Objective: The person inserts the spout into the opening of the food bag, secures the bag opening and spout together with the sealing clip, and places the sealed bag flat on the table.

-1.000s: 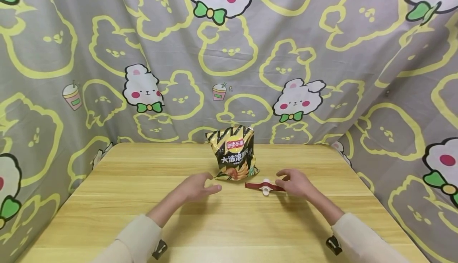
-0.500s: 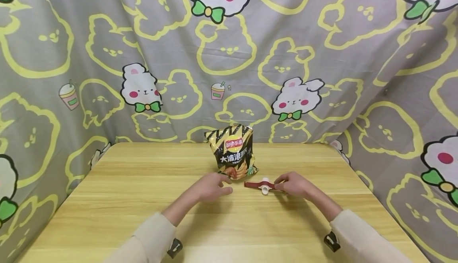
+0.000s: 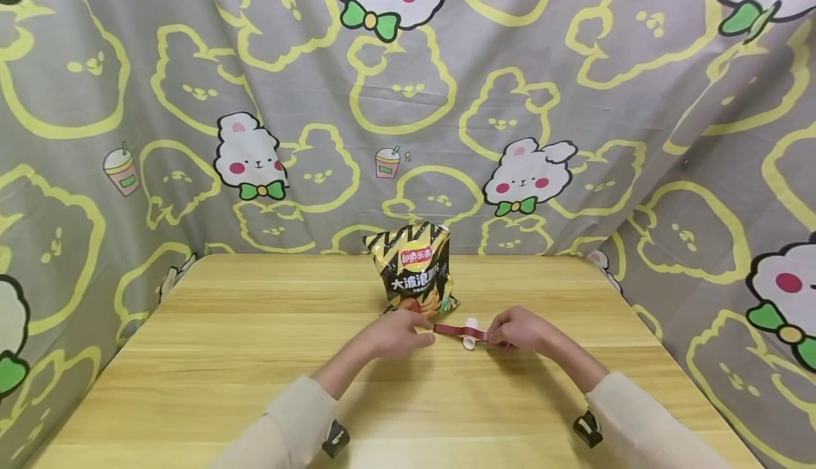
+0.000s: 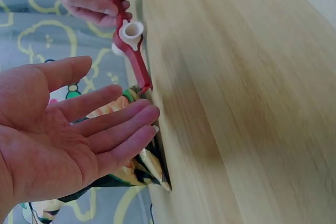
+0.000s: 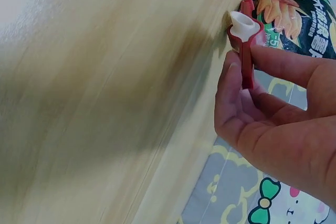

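Note:
A red bag clip with a white spout at its middle lies low over the table. My right hand pinches its right end between thumb and fingers, as the right wrist view shows. My left hand has its fingers extended, palm in sight in the left wrist view, close to the clip's free left end and holding nothing. Just behind stands a black and yellow chip bag, its lower edge partly covered by the left hand.
The wooden table reaches back to a grey patterned curtain, which also hangs along both sides. The chip bag is upright near the table's far half.
My left hand has moved right, from left of the chip bag toward the clip's free end. My right hand has taken hold of the clip's right end.

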Tool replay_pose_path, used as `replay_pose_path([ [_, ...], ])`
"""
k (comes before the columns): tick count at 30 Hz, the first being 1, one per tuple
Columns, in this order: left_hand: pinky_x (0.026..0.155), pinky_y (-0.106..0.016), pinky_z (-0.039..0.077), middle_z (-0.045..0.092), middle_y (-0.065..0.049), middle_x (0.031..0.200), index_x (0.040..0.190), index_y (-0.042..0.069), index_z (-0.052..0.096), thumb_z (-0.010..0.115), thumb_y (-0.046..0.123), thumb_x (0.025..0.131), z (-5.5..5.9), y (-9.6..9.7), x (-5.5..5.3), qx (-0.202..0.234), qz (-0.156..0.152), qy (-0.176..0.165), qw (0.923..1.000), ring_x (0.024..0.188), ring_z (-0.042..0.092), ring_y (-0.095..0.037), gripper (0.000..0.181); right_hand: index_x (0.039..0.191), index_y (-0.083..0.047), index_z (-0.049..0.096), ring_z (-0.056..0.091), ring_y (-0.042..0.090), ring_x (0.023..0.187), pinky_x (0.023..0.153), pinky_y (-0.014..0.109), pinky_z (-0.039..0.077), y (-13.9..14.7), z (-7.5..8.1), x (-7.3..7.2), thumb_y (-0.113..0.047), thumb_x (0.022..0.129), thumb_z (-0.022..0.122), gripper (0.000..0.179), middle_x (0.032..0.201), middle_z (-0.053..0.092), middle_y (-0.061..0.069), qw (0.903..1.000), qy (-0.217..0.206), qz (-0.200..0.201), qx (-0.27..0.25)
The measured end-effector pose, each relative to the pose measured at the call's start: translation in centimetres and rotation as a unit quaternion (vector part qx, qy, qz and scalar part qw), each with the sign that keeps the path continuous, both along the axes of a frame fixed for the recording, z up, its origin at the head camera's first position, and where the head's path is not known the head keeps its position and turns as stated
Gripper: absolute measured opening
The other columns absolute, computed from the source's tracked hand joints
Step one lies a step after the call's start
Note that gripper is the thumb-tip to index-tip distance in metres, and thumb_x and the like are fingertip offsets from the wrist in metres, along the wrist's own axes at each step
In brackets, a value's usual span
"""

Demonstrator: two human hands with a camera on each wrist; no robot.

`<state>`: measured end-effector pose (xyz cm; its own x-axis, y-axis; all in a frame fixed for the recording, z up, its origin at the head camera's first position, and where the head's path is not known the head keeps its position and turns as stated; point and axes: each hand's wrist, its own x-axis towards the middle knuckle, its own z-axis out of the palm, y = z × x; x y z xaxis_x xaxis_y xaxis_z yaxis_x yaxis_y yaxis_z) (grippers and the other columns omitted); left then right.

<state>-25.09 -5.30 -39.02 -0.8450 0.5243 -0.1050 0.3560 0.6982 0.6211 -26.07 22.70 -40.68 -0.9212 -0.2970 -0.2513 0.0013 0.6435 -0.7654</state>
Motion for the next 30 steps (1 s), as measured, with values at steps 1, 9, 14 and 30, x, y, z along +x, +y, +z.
replay_pose_path([
  [1,0.077,-0.036,0.053,0.066,-0.017,0.128,0.129,0.005,0.068,0.064,0.031,0.099,0.0,0.2,0.0,0.002,0.0,0.0,1.0,0.087,0.064,-0.018,0.04,0.094,0.006,0.073,0.06,0.018,0.071,0.068,0.034,0.057,0.0,0.0,0.0,-0.004,0.087,0.066,0.015,0.079,0.068,0.012,1.0,-0.005,0.0,-0.003],
  [9,0.104,-0.051,0.048,0.057,-0.016,0.144,0.13,0.004,0.067,0.063,0.03,0.099,-0.2,0.9,-0.4,0.033,0.017,0.001,0.9993,0.124,0.058,-0.034,0.041,0.092,0.003,0.073,0.057,0.017,0.069,0.067,0.032,0.056,0.1,0.4,0.0,-0.006,0.086,0.068,0.012,0.077,0.066,0.009,0.9993,-0.026,0.017,-0.022],
  [14,0.11,-0.054,0.043,0.058,-0.015,0.144,0.129,0.006,0.068,0.065,0.031,0.098,-0.7,1.2,-0.9,0.05,0.026,-0.014,0.9983,0.133,0.052,-0.036,0.04,0.093,0.003,0.072,0.057,0.016,0.07,0.068,0.03,0.055,0.0,0.8,0.2,-0.007,0.087,0.068,0.012,0.078,0.066,0.008,0.9982,-0.038,0.029,-0.036],
  [30,0.079,-0.041,0.062,0.075,-0.022,0.097,0.113,-0.002,0.073,0.068,0.01,0.095,-1.6,1.2,-1.9,0.185,0.037,-0.177,0.966,0.088,0.074,-0.033,0.021,0.095,0.002,0.072,0.06,0.016,0.07,0.067,0.031,0.055,0.1,1.3,0.1,-0.008,0.086,0.068,0.014,0.077,0.067,0.009,0.9963,-0.054,0.036,-0.056],
])
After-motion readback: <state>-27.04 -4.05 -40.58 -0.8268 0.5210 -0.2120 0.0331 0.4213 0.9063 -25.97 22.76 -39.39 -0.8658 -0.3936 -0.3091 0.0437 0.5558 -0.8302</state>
